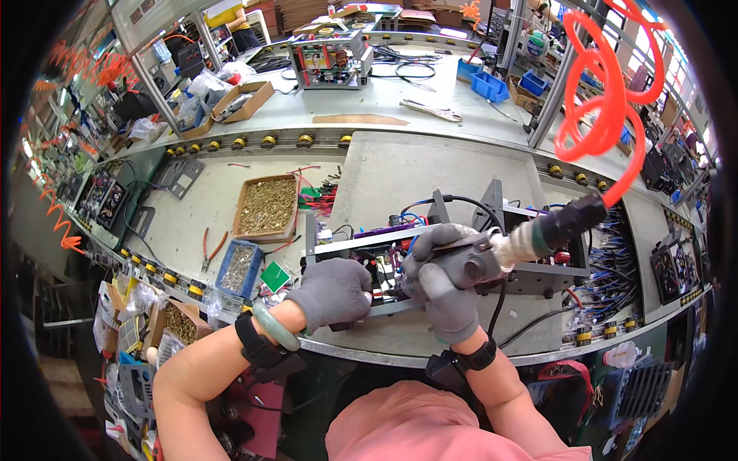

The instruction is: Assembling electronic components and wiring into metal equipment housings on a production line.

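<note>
My right hand (447, 303), in a grey glove, is wrapped round a grey air-powered driver (473, 263). The tool's tape-wrapped fitting and black connector (569, 223) lead to a red coiled air hose (603, 134). Beneath the tool lies an open metal chassis (538, 278) with circuit parts, wires and upright end brackets. Its working tip is hidden behind my hand and the chassis parts. My left hand (336, 292), gloved too, rests at the chassis's near left side with curled fingers. Whatever those fingers pinch, if anything, is out of sight.
Left of the chassis stand a cardboard box of brass-coloured small parts (267, 206) and a blue bin of silver ones (239, 267). Red-handled pliers (214, 250) and a green board (274, 276) lie close by. Bundled cables (611, 261) fill the right side. Rollers (268, 142) edge the bench.
</note>
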Available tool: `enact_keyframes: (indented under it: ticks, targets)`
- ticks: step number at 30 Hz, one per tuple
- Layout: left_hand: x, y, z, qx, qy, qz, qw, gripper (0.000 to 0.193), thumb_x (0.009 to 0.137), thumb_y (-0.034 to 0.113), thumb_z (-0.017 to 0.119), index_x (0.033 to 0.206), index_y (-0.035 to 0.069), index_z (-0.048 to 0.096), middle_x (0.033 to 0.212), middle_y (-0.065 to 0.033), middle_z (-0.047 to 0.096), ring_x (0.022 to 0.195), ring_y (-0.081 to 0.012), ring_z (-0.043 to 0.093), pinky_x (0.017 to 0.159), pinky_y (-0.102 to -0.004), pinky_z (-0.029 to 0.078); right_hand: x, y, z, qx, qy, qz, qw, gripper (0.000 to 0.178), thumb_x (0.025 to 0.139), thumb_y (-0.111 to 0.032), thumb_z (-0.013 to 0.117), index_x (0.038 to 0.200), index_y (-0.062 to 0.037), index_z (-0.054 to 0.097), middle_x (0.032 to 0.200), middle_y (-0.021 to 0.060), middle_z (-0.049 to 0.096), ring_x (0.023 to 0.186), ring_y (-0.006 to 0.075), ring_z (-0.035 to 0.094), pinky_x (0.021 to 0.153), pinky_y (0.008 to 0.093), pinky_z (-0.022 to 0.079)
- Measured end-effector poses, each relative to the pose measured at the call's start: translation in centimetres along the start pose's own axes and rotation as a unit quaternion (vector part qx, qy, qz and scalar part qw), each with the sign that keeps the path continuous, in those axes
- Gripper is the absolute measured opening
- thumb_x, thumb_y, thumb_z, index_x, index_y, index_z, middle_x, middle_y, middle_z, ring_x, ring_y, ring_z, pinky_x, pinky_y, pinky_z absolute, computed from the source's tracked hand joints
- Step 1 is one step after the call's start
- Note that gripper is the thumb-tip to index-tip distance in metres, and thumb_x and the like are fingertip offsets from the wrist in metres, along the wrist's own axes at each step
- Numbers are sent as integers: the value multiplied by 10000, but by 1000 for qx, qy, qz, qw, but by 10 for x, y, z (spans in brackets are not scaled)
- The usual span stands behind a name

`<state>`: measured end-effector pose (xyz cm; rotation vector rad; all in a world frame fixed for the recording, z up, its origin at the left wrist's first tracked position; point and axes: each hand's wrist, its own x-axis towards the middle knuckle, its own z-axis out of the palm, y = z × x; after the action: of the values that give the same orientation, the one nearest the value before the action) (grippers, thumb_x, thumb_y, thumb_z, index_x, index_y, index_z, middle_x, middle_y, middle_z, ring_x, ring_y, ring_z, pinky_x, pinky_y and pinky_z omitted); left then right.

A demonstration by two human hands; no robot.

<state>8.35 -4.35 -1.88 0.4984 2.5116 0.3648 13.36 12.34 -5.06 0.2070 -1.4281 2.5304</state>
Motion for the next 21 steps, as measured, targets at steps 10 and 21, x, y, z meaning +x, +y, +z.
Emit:
enact_keyframes:
  ticks: [10,21]
  targets:
    - [27,-43,40,1,102,195,976,236,784,290,599,834,101,731,825,-134,723,795,-294,713,764,-386,559,25,25,20,-242,-129,-71,959,335,715,-70,756,1016,-9,622,841,22,661,729,90,607,678,267,504]
    - [-13,-32,27,-403,277,139,861,212,878,176,580,1002,29,667,858,-61,654,665,-140,611,587,-281,497,11,-13,24,-70,-109,16,991,393,788,43,655,1165,-31,570,1021,30,648,913,108,625,816,258,517]
